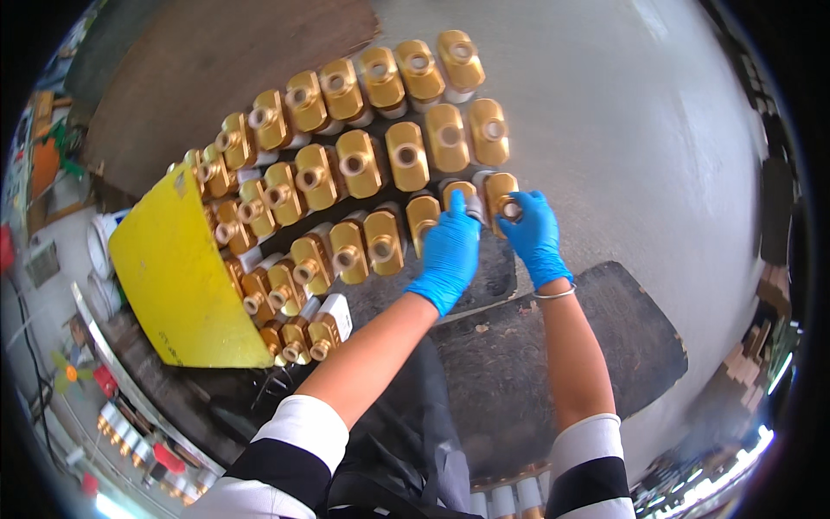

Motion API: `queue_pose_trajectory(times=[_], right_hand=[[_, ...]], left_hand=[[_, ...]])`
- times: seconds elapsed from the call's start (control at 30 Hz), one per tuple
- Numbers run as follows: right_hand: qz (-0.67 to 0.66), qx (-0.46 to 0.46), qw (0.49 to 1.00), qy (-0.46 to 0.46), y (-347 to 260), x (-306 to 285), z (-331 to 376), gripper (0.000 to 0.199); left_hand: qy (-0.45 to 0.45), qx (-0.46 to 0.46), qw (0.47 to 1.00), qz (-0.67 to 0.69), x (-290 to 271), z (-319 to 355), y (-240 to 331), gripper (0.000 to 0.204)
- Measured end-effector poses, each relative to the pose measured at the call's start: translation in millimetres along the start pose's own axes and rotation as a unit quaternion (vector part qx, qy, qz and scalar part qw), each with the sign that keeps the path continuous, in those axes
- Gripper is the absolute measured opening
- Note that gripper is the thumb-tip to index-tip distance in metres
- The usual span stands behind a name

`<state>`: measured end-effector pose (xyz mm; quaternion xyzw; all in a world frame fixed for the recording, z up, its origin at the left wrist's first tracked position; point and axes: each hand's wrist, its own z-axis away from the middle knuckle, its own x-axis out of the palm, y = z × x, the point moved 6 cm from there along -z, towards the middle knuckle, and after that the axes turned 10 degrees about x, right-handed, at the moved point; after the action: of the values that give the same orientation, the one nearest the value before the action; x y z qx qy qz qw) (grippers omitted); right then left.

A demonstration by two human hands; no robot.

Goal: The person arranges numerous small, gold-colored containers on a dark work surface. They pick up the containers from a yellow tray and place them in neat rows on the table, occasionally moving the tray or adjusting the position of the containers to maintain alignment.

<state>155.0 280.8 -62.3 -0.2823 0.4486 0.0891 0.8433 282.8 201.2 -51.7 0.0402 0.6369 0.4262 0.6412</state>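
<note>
The person's right hand point(538, 229), in a blue glove, has its thumb and fingertips closed about the short round neck of the end container point(499, 187), a gold, flat-sided piece at the right end of the near row. The left hand point(452, 255), gloved alike, lies against the neighbouring container point(459, 189), index finger stretched along its top; the palm hides the other fingers, so one cannot tell whether they pinch it or merely rest there.

Both containers stand on the dark surface, close beside each other. Further gold containers point(406, 156) run in rows to the far side and the left, where a yellow board point(190, 285) stands against them. A dark panel point(575, 337) lies to the near right.

The end container looks stiff and probably light enough for one hand. Its glossy gold skin would likely be slippery and apt to scuff against a neighbour. The neck seems to offer a sure pinch, while the broad flat faces should suit a fuller, steadier hold, with fingers on opposite sides.
</note>
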Motion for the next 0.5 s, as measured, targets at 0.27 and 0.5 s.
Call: queue_pose_trajectory(times=[0.27, 0.5], right_hand=[[0.023, -0.048, 0.998, 0.03, 4, -2, 0, 0.043], [0.05, -0.034, 0.994, 0.092, -14, -27, 48, 0.059]], left_hand=[[0.064, 0.06, 0.984, 0.156, -30, 102, 51, 0.038], [0.031, 0.023, 0.954, 0.298, -99, 238, 2, 0.024]])
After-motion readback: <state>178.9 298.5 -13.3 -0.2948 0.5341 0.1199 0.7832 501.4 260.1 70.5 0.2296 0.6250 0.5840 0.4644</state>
